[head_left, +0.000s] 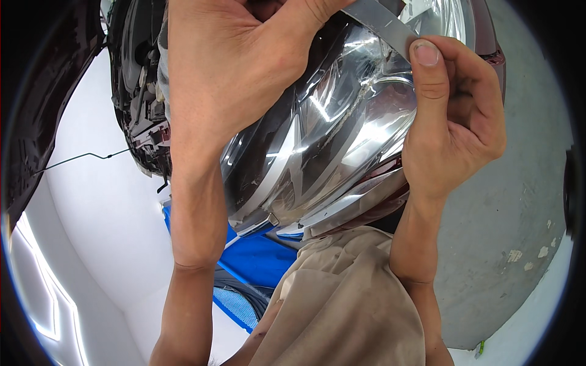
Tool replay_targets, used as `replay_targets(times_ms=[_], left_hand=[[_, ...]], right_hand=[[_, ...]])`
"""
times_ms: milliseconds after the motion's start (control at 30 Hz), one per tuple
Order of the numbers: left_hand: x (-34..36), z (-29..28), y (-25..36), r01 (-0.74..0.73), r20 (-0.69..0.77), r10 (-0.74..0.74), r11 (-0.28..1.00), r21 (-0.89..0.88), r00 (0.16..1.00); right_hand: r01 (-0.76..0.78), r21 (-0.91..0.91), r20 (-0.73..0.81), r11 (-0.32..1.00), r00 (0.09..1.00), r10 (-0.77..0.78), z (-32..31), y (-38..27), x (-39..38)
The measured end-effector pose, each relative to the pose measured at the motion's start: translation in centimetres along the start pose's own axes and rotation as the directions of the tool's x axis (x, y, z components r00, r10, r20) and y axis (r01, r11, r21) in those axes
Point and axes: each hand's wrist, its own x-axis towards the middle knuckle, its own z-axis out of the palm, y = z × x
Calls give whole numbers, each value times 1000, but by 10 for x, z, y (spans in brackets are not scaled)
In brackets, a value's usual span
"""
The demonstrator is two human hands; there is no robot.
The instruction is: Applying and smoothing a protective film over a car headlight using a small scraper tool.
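A silvery grey strip (pixel 381 27) runs diagonally across the top of a glossy chrome-and-dark headlight (pixel 311 140) on a car. My left hand (pixel 232 67) is at the upper left end of the strip, closed, with its fingertips partly out of frame. My right hand (pixel 455 110) pinches the lower right end between thumb and curled forefinger. Beneath the strip, the headlight's surface looks shiny, with a rough, scuffed streak down its middle. Whether the strip lies on the surface or is held just above it, I cannot tell.
A raised dark bonnet (pixel 30 110) with a thin stay rod (pixel 85 157) is at left, beside dark engine-bay parts (pixel 137 73). Blue covering (pixel 256 262) lies low behind my forearms. Grey floor (pixel 519 207) spans the right, and light strips (pixel 55 293) glow at lower left.
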Motion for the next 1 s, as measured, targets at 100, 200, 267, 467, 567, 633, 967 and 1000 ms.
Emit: replay_targets(times_ms=[100,200,267,467,567,633,967,1000], left_hand=[[0,0,-3,-13,8,13,1000,-8,1000],[-1,0,0,-17,17,18,1000,-9,1000],[-2,-1,1,-3,18,3,1000,-4,1000],[-2,-2,3,15,36,-13,999,-40,999],[-2,-2,5,43,31,-41,998,-47,999],[-1,-3,0,4,45,-1,998,-68,999],[2,-10,-25,-121,97,135,983,-136,986],[3,-9,-25,-121,98,135,983,-138,986]], right_hand=[[18,15,13,1000,1000,-18,-1,1,0],[11,29,20,1000,1000,-12,-3,0,0],[4,22,25,1000,1000,-5,-4,0,-1],[58,-57,110,997,993,-52,-6,-5,3],[103,-78,131,992,987,-92,-8,0,2],[109,-64,127,992,987,-100,-7,0,1],[162,-37,107,986,982,-158,-5,2,-2],[142,-25,86,990,987,-139,-4,2,-1]])
